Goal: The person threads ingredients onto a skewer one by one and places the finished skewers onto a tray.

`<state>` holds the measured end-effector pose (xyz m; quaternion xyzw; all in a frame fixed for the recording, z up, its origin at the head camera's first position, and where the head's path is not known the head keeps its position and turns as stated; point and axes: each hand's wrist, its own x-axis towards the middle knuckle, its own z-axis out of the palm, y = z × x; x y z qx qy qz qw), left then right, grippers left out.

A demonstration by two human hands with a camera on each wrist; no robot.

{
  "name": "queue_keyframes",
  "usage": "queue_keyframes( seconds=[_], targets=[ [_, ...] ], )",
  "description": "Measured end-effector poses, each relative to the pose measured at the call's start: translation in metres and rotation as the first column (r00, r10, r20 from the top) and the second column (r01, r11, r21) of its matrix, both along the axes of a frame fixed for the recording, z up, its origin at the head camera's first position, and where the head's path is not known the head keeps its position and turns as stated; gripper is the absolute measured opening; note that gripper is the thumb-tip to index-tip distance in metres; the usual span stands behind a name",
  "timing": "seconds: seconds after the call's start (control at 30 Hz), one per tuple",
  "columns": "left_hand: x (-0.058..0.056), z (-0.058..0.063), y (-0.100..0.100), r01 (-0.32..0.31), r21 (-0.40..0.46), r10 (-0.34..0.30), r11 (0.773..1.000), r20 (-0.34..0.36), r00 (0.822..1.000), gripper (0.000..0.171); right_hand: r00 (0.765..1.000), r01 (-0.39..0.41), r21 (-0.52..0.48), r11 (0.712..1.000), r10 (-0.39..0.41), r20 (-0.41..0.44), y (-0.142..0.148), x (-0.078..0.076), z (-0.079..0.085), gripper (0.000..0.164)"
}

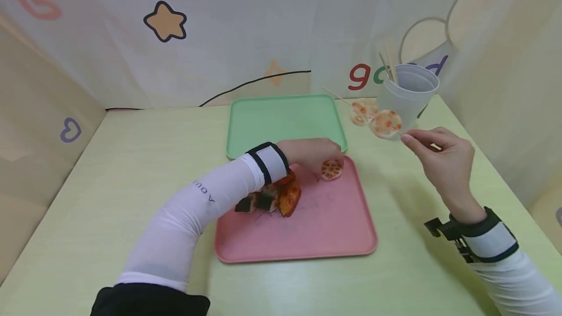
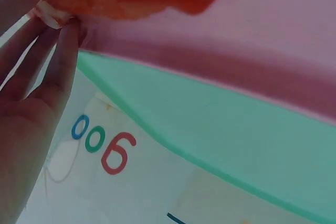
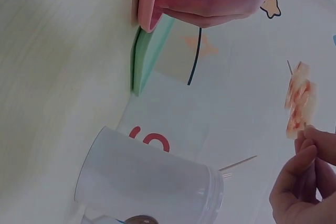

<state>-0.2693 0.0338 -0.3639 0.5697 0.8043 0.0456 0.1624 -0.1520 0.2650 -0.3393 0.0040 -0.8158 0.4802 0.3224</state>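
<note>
My right hand [image 1: 443, 160] pinches a thin wooden skewer [image 1: 335, 95] close to its near end. Two round lotus root slices [image 1: 386, 124] are threaded on it, held in the air beside the white cup; they appear edge-on in the right wrist view. Over the far right corner of the pink tray [image 1: 298, 252], my left hand [image 1: 313, 154] holds another lotus root slice [image 1: 331, 170] by its edge, partly hidden by the fingers. Orange-brown food pieces [image 1: 290, 198] and dark-and-pale pieces [image 1: 266, 199] lie on the tray under my left forearm, which covers some of them.
Behind the pink tray is a green tray [image 1: 285, 116], its near edge against the pink one. A white cup [image 1: 408, 89] with several wooden sticks [image 1: 391, 65] in it stands at the back right, by the printed cloth backdrop [image 1: 246, 23].
</note>
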Motion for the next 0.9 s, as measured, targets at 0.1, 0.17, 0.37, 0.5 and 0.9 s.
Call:
queue_keyframes(
  seconds=[0.1, 0.17, 0.37, 0.5, 0.9],
  targets=[
    [-0.003, 0.001, -0.01, -0.08, 0.067, 0.075, 0.995, 0.079, 0.994, 0.038, 1.0, -0.014, -0.005, 1.0, 0.014, 0.009, -0.004, -0.003, 0.0, 0.019],
    [-0.005, 0.005, -0.021, -0.155, 0.119, 0.135, 0.981, 0.155, 0.979, 0.041, 1.0, -0.027, -0.007, 1.0, 0.027, 0.012, -0.007, -0.005, 0.0, 0.019],
    [-0.002, 0.024, -0.055, -0.335, 0.249, 0.234, 0.909, 0.359, 0.903, 0.046, 0.998, -0.061, -0.026, 0.998, 0.061, -0.001, -0.02, -0.01, 0.007, 0.018],
    [-0.001, 0.032, -0.077, -0.391, 0.341, 0.239, 0.855, 0.41, 0.88, 0.045, 0.995, -0.099, -0.042, 0.994, 0.099, -0.018, -0.034, -0.011, 0.015, 0.019],
    [0.0, 0.056, -0.128, -0.521, 0.538, 0.175, 0.663, 0.565, 0.806, 0.052, 0.972, -0.219, -0.104, 0.97, 0.208, -0.112, -0.071, -0.007, 0.039, 0.018]
  ],
)
